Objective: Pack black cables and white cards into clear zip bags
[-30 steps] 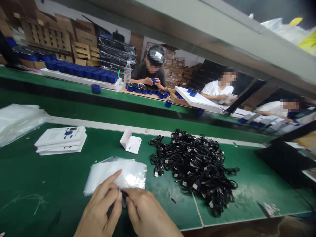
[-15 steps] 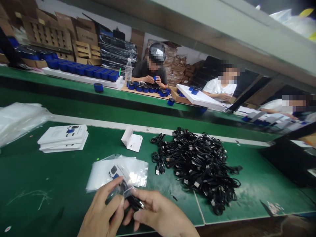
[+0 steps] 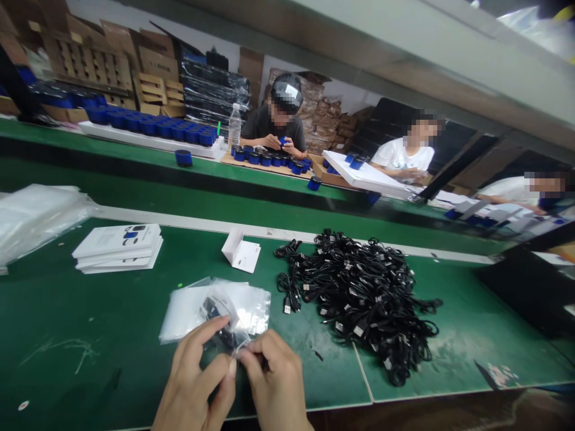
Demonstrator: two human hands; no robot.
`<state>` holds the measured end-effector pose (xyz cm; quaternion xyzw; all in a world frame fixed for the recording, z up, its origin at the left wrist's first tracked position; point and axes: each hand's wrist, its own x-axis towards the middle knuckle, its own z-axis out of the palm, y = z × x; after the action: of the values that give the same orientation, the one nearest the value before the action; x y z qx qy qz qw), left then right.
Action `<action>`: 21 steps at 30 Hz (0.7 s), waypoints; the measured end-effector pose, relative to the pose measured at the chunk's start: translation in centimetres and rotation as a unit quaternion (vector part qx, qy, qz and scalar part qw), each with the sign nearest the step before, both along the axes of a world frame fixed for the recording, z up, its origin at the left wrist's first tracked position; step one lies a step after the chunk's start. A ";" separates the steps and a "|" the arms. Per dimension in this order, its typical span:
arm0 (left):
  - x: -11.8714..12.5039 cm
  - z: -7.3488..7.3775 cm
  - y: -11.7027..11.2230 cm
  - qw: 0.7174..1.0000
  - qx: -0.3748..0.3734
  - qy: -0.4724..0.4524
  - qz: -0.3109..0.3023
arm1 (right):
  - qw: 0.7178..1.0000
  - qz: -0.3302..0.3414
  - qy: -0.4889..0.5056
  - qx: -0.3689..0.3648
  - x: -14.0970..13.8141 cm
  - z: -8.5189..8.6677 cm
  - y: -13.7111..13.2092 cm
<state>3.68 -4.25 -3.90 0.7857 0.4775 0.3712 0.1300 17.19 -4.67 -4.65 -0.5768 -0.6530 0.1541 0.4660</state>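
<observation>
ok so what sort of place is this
Probably a small electronics packing workshop: long green workbenches hold clear plastic bags and a heap of black USB cables, while rows of blue cylindrical devices sit beside a co-worker.

Green workbench (image 3: 81, 323) under black cables (image 3: 359, 305)

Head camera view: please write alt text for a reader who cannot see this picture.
Left hand and right hand pinch a small clear bag with black contents over a green bench. A heap of black cables lies right; a co-worker handles blue cylinders beyond.
</observation>
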 end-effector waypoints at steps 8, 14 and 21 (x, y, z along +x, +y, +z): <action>0.1 0.1 0.5 1.000 -0.024 0.013 -0.008 | 0.989 -0.043 -0.081 0.120 -0.3 0.2 -0.1; 0.6 0.4 0.3 0.998 0.028 0.030 -0.037 | 0.996 -0.046 -0.011 0.073 -0.4 0.0 0.1; 1.9 0.5 -0.4 0.999 0.013 -0.028 -0.034 | 0.997 -0.055 0.011 0.061 0.1 0.1 0.1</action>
<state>5.54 -4.64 -3.40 0.7924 0.4419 0.3945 0.1457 17.31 -4.52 -4.53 -0.5805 -0.6232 0.0947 0.5155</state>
